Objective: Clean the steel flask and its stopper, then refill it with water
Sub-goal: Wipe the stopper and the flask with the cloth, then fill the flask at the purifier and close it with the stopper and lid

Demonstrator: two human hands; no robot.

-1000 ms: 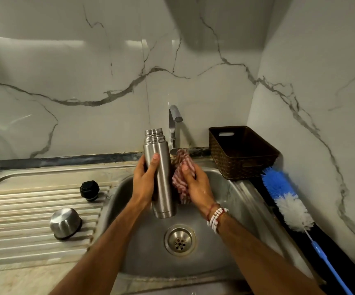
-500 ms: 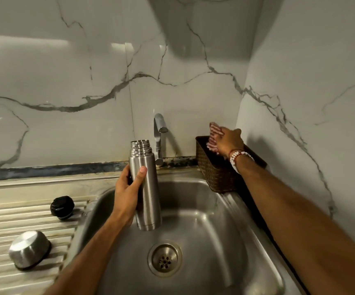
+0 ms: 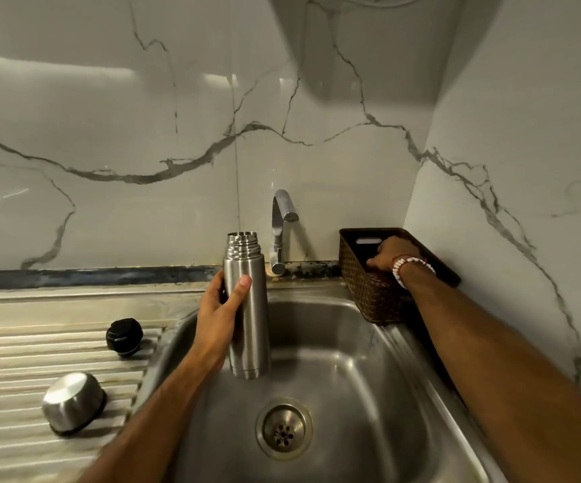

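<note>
flask upright, mouth up, mid-frame | left hand wrapped round it | right hand in basket, grip can't tell

No legible text (flask included)

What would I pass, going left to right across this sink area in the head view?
steel cup → black stopper → steel flask → tap → brown basket

Brushed steel flask, woven basket
</note>
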